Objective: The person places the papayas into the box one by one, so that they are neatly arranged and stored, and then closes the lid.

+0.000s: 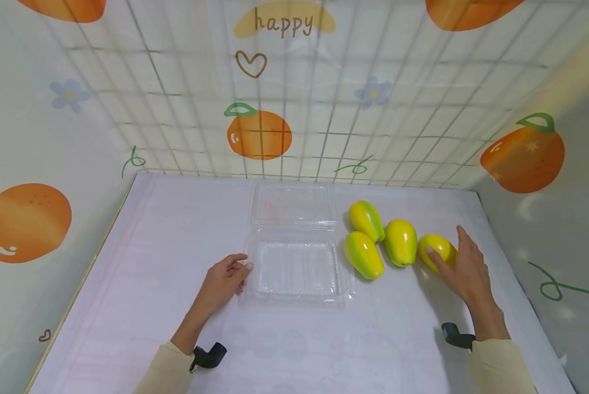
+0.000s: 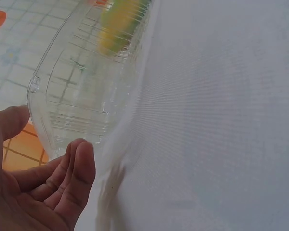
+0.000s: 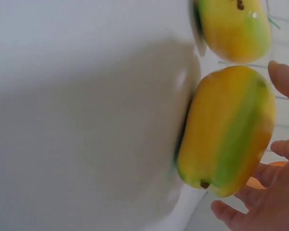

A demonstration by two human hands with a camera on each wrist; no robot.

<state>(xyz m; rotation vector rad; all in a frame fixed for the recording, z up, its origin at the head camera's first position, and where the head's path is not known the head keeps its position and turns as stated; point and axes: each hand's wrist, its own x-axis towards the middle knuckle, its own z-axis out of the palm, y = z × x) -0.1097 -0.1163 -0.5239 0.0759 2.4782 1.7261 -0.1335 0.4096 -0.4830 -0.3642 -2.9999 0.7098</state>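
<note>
A clear plastic clamshell box [image 1: 296, 268] lies on the table with its lid [image 1: 291, 203] folded back. At the box's left edge is my left hand [image 1: 223, 279]; thumb and bent fingers stand apart beside the rim [image 2: 38, 84], and contact is hard to tell. My right hand [image 1: 464, 268] reaches around the rightmost glossy yellow-green papaya [image 1: 437, 253], thumb on one side and spread fingers on the other. In the right wrist view a gap shows between thumb and that papaya [image 3: 226, 132], which rests on the table.
Left of that papaya lies another papaya [image 1: 401, 242]. Two more, an upper papaya [image 1: 366, 220] and a lower papaya [image 1: 364, 255], touch beside the box's right side. A patterned cloth wall [image 1: 314, 109] rises behind the white table [image 1: 176, 230], with side walls left and right.
</note>
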